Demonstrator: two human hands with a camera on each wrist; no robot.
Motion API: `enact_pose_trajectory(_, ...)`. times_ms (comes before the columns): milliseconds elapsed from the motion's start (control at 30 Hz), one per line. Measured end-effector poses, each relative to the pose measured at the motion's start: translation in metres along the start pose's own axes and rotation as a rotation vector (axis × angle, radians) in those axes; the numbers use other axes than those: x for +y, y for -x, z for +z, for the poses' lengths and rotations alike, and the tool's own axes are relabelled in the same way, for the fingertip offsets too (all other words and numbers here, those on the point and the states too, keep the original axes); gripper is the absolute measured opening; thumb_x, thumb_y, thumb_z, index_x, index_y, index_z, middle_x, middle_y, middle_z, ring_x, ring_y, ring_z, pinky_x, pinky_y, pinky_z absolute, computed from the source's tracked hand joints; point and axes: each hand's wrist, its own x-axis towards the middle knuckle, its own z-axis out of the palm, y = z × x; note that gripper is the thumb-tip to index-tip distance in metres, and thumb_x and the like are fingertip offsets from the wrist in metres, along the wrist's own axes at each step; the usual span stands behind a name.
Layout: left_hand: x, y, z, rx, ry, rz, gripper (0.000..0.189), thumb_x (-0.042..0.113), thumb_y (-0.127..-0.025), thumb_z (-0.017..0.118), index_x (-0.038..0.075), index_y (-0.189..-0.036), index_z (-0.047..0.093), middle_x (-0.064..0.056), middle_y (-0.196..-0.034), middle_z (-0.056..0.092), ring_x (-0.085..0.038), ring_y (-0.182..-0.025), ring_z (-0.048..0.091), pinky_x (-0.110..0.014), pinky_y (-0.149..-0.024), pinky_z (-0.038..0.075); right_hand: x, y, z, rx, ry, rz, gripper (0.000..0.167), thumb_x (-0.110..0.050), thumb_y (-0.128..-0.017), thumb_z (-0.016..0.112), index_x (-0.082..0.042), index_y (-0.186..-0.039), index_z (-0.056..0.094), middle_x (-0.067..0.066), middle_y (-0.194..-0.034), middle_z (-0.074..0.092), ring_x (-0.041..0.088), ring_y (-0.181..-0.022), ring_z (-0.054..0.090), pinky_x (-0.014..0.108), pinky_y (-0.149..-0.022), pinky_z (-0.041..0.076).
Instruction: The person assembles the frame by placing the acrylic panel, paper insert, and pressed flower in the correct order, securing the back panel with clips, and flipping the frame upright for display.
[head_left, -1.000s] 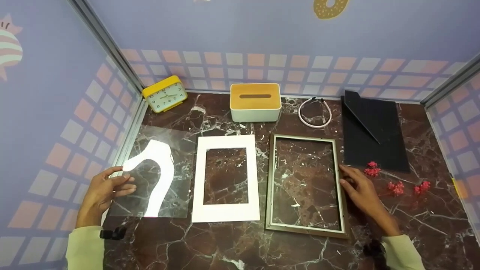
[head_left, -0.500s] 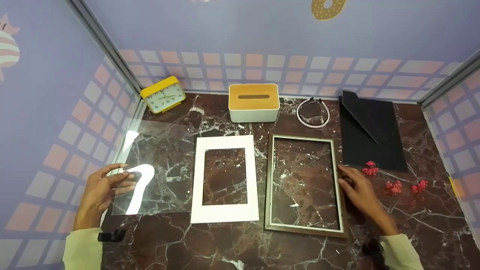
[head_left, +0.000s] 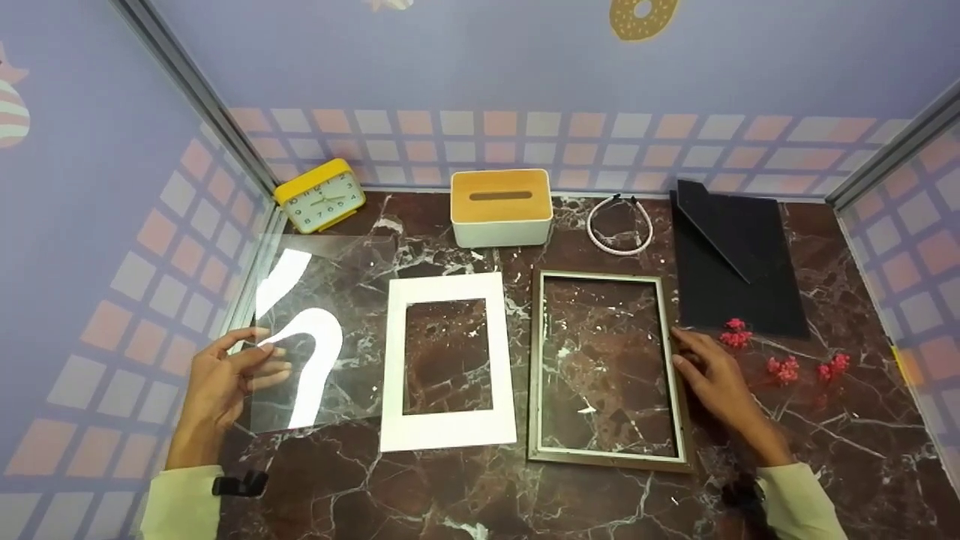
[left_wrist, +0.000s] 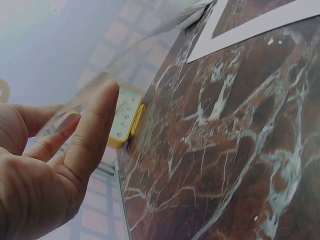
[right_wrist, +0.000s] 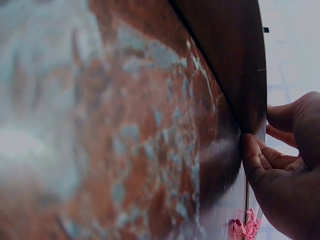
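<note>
A clear sheet is pinched at its left edge between the thumb and fingers of the left hand. One such sheet is seen: rectangular, thin and fully transparent, crossed by two bright white bands of glare, with the marbling of the desk showing through it. At the grasped side it is held up off the desk, and it is extended to the right of those fingers.

By the thumb and fingers of the right hand, the right edge of a picture frame is grasped. One frame is counted, lying to the left of these fingers; it is rectangular and brown, lined with a narrow silvery inner border, and the desk is seen through its opening.

Between the two sets of fingers, nearer the sheet, one white mat with a rectangular window is laid flat. To the right of the right fingers, three red flower sprigs are scattered. Beyond those fingers, one black backing board is placed, with one strut slanting across it.

Farther out, past both hands, one pale headband, one tissue box with a wood-toned lid, and one yellow alarm clock are set before the patterned walls.
</note>
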Motion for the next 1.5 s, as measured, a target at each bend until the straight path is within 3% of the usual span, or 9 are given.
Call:
enact_pose_trajectory(633,-0.012,0.002,0.048,0.016,-0.096,0.035,0.021,-0.013,-0.104,0.063,0.003,-0.117,0.066,-0.024,-0.097,0.081,-0.027,-0.075,0.082,-0.041,-0.072,0.068,-0.002,-0.001,0.001,0.007,-0.015,0.0,0.05,0.02,-0.092,0.075,0.011,-0.141,0.068,0.026,-0.122,0.074,0.004,-0.105,0.066,0.003,-0.093,0.046)
enact_pose_trajectory(933,-0.016,0.003,0.068,-0.015,-0.11,0.03,0.023,-0.015,-0.104,0.06,-0.007,-0.126,0.058,-0.023,-0.098,0.08,-0.028,-0.076,0.082,-0.043,-0.074,0.068,-0.003,0.0,0.002,0.021,-0.035,0.005,0.051,0.02,-0.092,0.075,0.008,-0.141,0.069,0.024,-0.122,0.075,0.004,-0.104,0.066,0.003,-0.092,0.046)
enact_pose_trajectory(1133,-0.021,0.001,0.081,-0.029,-0.067,0.06,0.025,-0.016,-0.104,0.061,-0.011,-0.128,0.055,-0.026,-0.098,0.077,-0.032,-0.077,0.081,-0.049,-0.076,0.068,-0.002,0.0,0.004,0.016,-0.038,0.009,0.052,0.02,-0.091,0.076,0.008,-0.141,0.07,0.022,-0.121,0.075,0.007,-0.103,0.067,0.003,-0.092,0.048)
enact_pose_trajectory(1500,-0.041,-0.005,0.11,-0.094,-0.009,0.103,0.023,-0.017,-0.103,0.062,-0.002,-0.12,0.06,-0.025,-0.097,0.075,-0.032,-0.076,0.08,-0.054,-0.077,0.067,-0.003,-0.001,0.002,0.018,-0.049,-0.011,0.052,0.021,-0.091,0.075,0.009,-0.141,0.07,0.023,-0.122,0.075,0.007,-0.102,0.068,0.003,-0.09,0.048)
